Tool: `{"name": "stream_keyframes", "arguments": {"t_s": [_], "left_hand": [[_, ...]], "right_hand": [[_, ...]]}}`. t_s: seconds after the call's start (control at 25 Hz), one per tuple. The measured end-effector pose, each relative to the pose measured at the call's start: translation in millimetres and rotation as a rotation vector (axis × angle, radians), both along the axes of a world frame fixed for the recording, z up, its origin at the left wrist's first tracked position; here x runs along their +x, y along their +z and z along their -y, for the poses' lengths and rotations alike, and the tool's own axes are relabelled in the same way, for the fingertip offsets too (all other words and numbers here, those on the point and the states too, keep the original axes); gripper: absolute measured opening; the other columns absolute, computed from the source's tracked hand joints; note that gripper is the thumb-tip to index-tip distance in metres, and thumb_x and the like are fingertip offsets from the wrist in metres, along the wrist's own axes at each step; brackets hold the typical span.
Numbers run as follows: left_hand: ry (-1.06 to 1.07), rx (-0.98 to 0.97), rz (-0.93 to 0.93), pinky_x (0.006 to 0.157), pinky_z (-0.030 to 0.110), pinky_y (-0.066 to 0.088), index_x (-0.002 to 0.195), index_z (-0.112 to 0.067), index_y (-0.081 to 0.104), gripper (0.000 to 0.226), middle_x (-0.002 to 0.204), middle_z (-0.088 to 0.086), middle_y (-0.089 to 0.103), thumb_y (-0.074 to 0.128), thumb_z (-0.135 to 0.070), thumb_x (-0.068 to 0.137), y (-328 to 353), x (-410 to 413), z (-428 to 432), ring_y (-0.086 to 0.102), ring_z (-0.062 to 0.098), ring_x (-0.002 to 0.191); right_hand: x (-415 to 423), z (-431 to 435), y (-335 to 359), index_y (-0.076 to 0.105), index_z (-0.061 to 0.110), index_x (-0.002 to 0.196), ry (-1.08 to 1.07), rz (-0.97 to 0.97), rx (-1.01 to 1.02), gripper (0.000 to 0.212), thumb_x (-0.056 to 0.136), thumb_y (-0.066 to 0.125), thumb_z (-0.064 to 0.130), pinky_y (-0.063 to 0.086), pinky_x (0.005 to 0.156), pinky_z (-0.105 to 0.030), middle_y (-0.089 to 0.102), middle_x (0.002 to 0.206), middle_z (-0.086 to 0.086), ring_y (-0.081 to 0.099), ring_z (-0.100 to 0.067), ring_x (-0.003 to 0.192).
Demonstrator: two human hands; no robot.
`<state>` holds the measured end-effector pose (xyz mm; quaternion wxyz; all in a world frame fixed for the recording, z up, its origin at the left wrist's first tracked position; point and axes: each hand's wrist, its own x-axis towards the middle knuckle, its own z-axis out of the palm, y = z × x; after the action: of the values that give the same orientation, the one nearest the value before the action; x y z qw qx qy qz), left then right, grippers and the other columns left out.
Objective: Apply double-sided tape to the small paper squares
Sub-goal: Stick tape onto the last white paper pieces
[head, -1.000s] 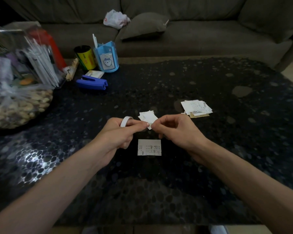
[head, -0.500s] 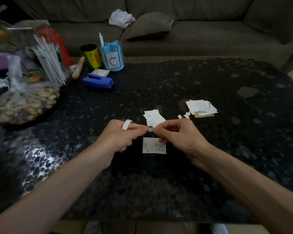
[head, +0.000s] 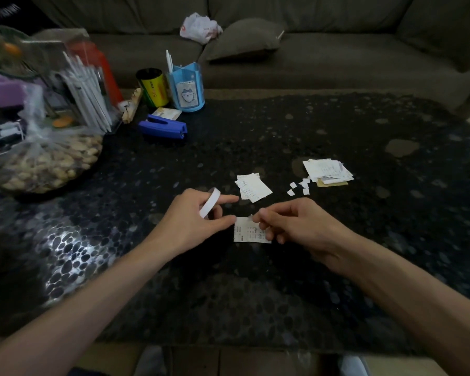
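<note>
Paper square [head: 251, 232] lay flat on the dark worktop [head: 282, 280], between both hands; left hand [head: 193, 217] had fingers straight, one tip touching the square's upper left corner, tape roll [head: 209, 203] looped on the index finger; right hand [head: 293, 221] pinched a small tape piece [head: 251, 218] at the square's top edge. Judged step: laying the piece down. To do well: pin the corner with the left fingertip; land one end first, parallel to the edge; smooth along against wrinkles.

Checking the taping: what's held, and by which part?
Right hand pinches a tape bit by its end, at the paper's top edge; left hand wears the roll.
</note>
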<state>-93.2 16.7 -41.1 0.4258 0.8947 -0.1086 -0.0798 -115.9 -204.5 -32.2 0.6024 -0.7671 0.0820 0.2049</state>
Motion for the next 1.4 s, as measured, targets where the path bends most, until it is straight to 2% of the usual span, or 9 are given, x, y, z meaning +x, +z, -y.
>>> {"name": "stream_keyframes", "arguments": {"t_s": [0.08, 0.2, 0.64, 0.76, 0.88, 1.04, 1.16, 1.32, 1.4], "left_hand": [[-0.052, 0.045, 0.026, 0.066, 0.007, 0.042, 0.103, -0.007, 0.079, 0.025, 0.069, -0.036, 0.064, 0.084, -0.024, 0.086, -3, 1, 1, 0.058, -0.018, 0.062], [-0.102, 0.091, 0.053, 0.068, 0.006, 0.041, 0.103, -0.008, 0.079, 0.030, 0.077, -0.045, 0.060, 0.087, -0.026, 0.081, -5, 3, 2, 0.058, -0.021, 0.068], [-0.105, 0.108, 0.026, 0.065, 0.007, 0.045, 0.115, -0.029, 0.078, 0.045, 0.082, -0.033, 0.067, 0.093, -0.024, 0.074, -6, 4, 10, 0.064, -0.003, 0.058], [-0.113, 0.096, 0.010, 0.065, 0.010, 0.047, 0.113, -0.025, 0.079, 0.042, 0.086, -0.035, 0.067, 0.093, -0.021, 0.074, -6, 3, 10, 0.065, -0.002, 0.057], [-0.123, 0.081, 0.003, 0.062, 0.010, 0.047, 0.098, -0.029, 0.079, 0.029, 0.107, -0.031, 0.072, 0.092, -0.017, 0.075, -6, 2, 10, 0.063, -0.001, 0.052], [-0.171, 0.061, 0.005, 0.060, 0.014, 0.046, 0.090, -0.041, 0.075, 0.032, 0.095, -0.043, 0.066, 0.089, -0.014, 0.079, -1, -3, 12, 0.051, 0.000, 0.046], [-0.202, 0.037, 0.006, 0.064, 0.020, 0.052, 0.082, -0.051, 0.069, 0.042, 0.107, -0.041, 0.066, 0.087, -0.013, 0.081, 1, -5, 12, 0.056, 0.003, 0.050], [-0.207, 0.058, -0.016, 0.080, 0.026, 0.059, 0.080, -0.046, 0.073, 0.030, 0.130, -0.035, 0.061, 0.087, -0.019, 0.082, -1, -1, 10, 0.074, 0.004, 0.079], [-0.211, 0.112, -0.013, 0.072, 0.019, 0.053, 0.084, -0.042, 0.074, 0.024, 0.143, -0.032, 0.055, 0.086, -0.022, 0.083, -1, 0, 11, 0.070, -0.001, 0.067]], "right_hand": [[-1, -1, 3, 0.083, 0.017, 0.096, 0.029, -0.025, -0.058, 0.028, 0.106, 0.061, 0.031, 0.042, 0.057, -0.018, 0.057, 0.067, 0.002, 0.050, -0.004, 0.059], [-1, -2, 4, 0.084, 0.021, 0.093, 0.034, -0.055, -0.124, 0.031, 0.106, 0.060, 0.035, 0.037, 0.054, -0.018, 0.047, 0.064, 0.001, 0.041, -0.007, 0.057], [2, -5, 8, 0.084, 0.026, 0.086, 0.080, -0.056, -0.260, 0.029, 0.103, 0.064, 0.037, 0.038, 0.054, -0.020, 0.050, 0.054, 0.002, 0.042, -0.006, 0.046], [4, -7, 6, 0.084, 0.025, 0.086, 0.065, -0.052, -0.317, 0.024, 0.101, 0.067, 0.034, 0.041, 0.053, -0.020, 0.060, 0.057, 0.000, 0.047, -0.006, 0.045], [4, -8, 3, 0.083, 0.024, 0.082, 0.048, -0.031, -0.334, 0.026, 0.101, 0.067, 0.031, 0.043, 0.055, -0.022, 0.063, 0.058, -0.002, 0.048, -0.010, 0.047], [5, -8, 5, 0.082, 0.024, 0.083, 0.045, -0.045, -0.346, 0.026, 0.101, 0.065, 0.030, 0.046, 0.057, -0.023, 0.064, 0.058, -0.001, 0.050, -0.009, 0.046], [5, -8, 5, 0.083, 0.024, 0.085, 0.051, -0.034, -0.354, 0.025, 0.101, 0.065, 0.029, 0.047, 0.057, -0.022, 0.065, 0.059, -0.002, 0.050, -0.009, 0.047], [5, -7, 5, 0.084, 0.021, 0.084, 0.048, -0.034, -0.330, 0.022, 0.099, 0.067, 0.025, 0.046, 0.054, -0.019, 0.065, 0.059, -0.003, 0.052, -0.009, 0.047], [5, -5, 6, 0.083, 0.015, 0.083, 0.040, -0.046, -0.308, 0.023, 0.098, 0.067, 0.020, 0.045, 0.049, -0.017, 0.067, 0.063, -0.006, 0.052, -0.011, 0.048]]}}
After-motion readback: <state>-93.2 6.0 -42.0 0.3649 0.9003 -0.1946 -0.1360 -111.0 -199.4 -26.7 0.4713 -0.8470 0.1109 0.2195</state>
